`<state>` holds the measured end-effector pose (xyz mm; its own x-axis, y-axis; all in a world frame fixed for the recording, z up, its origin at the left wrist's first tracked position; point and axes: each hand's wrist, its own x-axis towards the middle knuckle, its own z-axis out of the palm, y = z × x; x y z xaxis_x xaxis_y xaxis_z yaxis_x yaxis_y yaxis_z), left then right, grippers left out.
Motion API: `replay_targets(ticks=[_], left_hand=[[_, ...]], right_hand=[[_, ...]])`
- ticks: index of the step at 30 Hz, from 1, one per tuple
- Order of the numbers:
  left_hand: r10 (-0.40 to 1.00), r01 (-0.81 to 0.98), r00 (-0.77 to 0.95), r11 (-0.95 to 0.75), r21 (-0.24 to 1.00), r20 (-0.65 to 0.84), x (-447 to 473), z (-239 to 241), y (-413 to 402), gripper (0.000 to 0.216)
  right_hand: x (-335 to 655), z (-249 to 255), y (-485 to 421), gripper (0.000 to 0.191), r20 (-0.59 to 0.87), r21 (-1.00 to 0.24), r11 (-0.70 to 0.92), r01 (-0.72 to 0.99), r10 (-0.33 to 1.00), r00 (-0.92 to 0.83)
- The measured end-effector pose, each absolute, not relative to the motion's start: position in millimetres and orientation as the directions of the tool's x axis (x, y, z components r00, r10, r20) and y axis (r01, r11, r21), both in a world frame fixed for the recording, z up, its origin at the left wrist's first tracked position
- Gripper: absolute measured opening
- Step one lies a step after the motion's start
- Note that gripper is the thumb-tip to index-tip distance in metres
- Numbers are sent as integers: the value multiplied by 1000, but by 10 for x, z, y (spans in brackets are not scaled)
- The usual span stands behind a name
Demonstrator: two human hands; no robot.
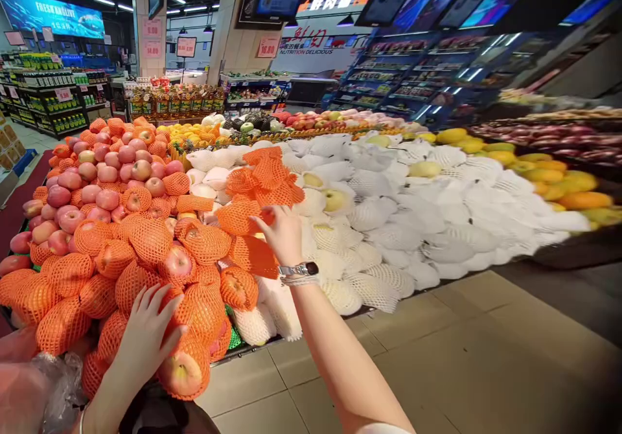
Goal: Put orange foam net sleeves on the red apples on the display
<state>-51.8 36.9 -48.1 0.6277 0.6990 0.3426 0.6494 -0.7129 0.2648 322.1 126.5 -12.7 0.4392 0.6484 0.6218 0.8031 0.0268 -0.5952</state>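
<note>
My left hand (151, 330) is open, fingers spread, over apples in orange foam nets at the front of the heap. Just below its fingertips is a netted apple (182, 370) with its stem end bare. My right hand (284, 232), with a silver watch (299, 270) on the wrist, reaches to a pile of loose orange foam nets (265, 178). Its thumb stands apart from the fingers, whose tips are partly hidden against the nets. A flat orange net (255, 256) lies under this hand. Unwrapped red apples (107, 173) are heaped farther back on the left.
White-netted fruit (369, 227) covers the display to the right, with yellow mangoes (558, 178) beyond. A clear plastic bag (58, 382) is at the lower left. Tiled floor (437, 343) runs along the display's front edge. Bottles of oil (177, 102) stand behind.
</note>
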Motion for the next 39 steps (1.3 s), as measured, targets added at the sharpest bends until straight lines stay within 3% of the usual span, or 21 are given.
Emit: replay_targets(ticks=[5,14,19,23,27,32,34,37,39], left_hand=[[675,617,635,-736,279,375,-601,-547,379,43],[641,609,570,-750,259,515,-681,-459,337,40],[677,540,427,-723,431,600,-516,-131,250,39],[785,359,336,-618,699,521,-45,120,174,36],[917,274,201,-389,879,343,375,210,211,39],[974,184,-58,-207,961,221,441,-13,224,36],[980,120,-90,-166,979,178,384,-113,204,41],[982,105,-120,-134,985,146,266,-159,146,42],[984,159,-67,-152,976,165,174,-114,83,44]], right_hand=[[3177,-130,1280,35,594,-751,128,648,560,578],[3396,-192,1292,37,513,-857,286,428,547,661],[3349,-140,1068,33,496,-868,363,340,599,629],[3091,-45,748,25,497,-868,415,273,719,486],[2732,-44,455,15,487,-873,469,133,853,186],[2419,-230,236,36,382,-913,369,-172,923,-51],[2364,-313,178,35,371,-913,319,-254,909,-191],[2353,-467,98,27,367,-927,310,-210,862,-349],[2371,-603,57,29,354,-935,321,-150,875,-331]])
